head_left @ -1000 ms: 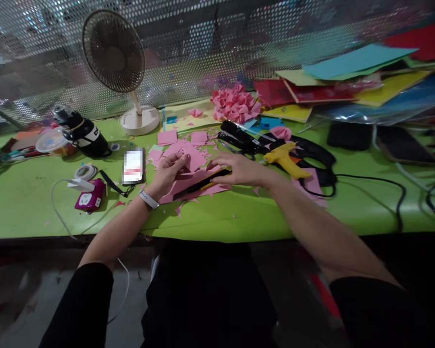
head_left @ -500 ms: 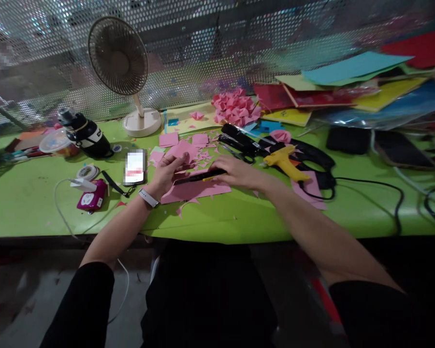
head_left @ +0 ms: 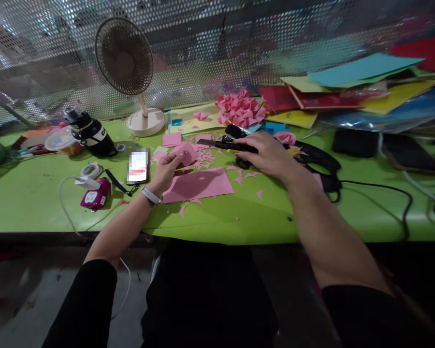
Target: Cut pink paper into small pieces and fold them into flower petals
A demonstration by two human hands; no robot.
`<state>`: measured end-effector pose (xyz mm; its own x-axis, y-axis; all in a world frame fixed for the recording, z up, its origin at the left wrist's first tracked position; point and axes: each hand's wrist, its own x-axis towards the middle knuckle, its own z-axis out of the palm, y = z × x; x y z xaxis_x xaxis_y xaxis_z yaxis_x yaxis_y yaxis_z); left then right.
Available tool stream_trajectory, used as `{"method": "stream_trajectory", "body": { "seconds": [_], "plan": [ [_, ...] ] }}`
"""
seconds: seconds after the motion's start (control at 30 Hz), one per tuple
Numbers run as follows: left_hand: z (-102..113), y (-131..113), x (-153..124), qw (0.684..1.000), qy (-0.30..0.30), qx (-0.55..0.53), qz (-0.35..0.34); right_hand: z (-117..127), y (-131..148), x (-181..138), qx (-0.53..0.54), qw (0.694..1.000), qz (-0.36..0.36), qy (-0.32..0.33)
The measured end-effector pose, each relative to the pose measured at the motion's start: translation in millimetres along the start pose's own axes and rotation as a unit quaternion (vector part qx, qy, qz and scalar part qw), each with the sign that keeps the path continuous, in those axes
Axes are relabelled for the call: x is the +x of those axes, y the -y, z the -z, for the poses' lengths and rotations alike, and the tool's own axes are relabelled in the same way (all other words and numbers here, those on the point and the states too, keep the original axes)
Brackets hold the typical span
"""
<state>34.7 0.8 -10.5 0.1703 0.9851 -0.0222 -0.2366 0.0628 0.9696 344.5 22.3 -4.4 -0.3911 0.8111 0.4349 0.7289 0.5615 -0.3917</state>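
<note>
My left hand (head_left: 166,170) pinches a small pink paper piece (head_left: 186,152) just above the green table (head_left: 217,212); a white watch sits on that wrist. My right hand (head_left: 266,153) is closed around a long black tool with a yellow part (head_left: 221,143), held above the table near the scissors and the glue gun. A larger pink paper sheet (head_left: 199,184) lies flat between my hands, with small pink scraps (head_left: 206,157) scattered around it.
A small fan (head_left: 130,67) stands at the back, a black bottle (head_left: 90,133) and a phone (head_left: 137,166) to the left. A pile of pink paper flowers (head_left: 241,107), stacked coloured card (head_left: 348,82) and black cables (head_left: 377,186) lie to the right. A magenta device (head_left: 93,198) sits near the left.
My right hand lifted the black tool off the pink sheet and carried it back and to the right. The left hand kept its pink piece and shifted slightly. The camera moved a little.
</note>
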Motion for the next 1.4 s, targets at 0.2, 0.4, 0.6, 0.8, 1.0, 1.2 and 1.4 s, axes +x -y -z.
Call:
{"method": "stream_trajectory", "body": {
  "seconds": [0.2, 0.4, 0.6, 0.8, 1.0, 1.2, 1.4],
  "plan": [
    [1, 3, 2, 1.000, -0.010, 0.001, 0.002, 3, 5, -1, 0.001, 1.000, 0.009, 0.004],
    [2, 1, 3, 1.000, 0.004, -0.007, 0.001, 14, 8, -4, 0.013, 1.000, 0.016, -0.023],
    [3, 1, 3, 1.000, 0.016, -0.019, 0.009, 18, 9, -5, 0.023, 0.999, 0.025, -0.005],
    [4, 2, 3, 1.000, 0.028, 0.001, 0.005, 20, 15, -4, 0.028, 0.999, 0.017, 0.009],
    [4, 3, 2, 0.999, 0.043, -0.008, 0.009, 20, 19, -6, 0.031, 0.999, 0.020, 0.007],
    [3, 1, 2, 0.999, 0.027, -0.015, 0.017, 22, 15, -6, 0.035, 0.999, 0.014, 0.006],
    [1, 0, 1, 0.999, 0.035, -0.023, 0.022, 17, 17, -5, 0.030, 0.999, 0.037, 0.017]
  ]
}}
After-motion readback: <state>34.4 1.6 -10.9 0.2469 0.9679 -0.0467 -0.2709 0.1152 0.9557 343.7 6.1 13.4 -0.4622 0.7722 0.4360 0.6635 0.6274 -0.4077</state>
